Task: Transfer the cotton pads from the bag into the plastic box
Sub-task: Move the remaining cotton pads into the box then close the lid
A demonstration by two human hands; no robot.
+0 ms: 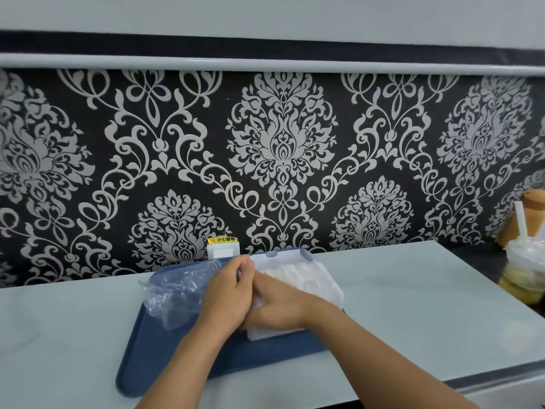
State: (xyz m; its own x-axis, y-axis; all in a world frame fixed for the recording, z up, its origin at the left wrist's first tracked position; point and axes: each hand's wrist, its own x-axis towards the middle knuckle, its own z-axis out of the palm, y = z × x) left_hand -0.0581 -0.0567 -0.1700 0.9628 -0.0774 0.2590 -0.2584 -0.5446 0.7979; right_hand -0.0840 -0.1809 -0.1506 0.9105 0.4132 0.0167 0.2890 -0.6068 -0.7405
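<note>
A clear plastic box point(330, 286) with its lid point(277, 256) open lies on a blue tray point(165, 349). White cotton pads point(298, 276) fill the box. The crumpled clear bag point(177, 293) lies on the tray just left of the box. My left hand point(227, 293) is at the box's left side, its fingers curled against the wall near the lid. My right hand point(280, 305) lies over the near left part of the box, fingers bent down onto the pads. Its fingertips are hidden behind my left hand.
The tray sits on a pale table point(413, 305) against a patterned wall. A small white socket box with a yellow label point(222, 247) stands behind the tray. A lidded drink cup with a straw point(525, 267) and a brown plush toy point(530, 214) stand at the far right.
</note>
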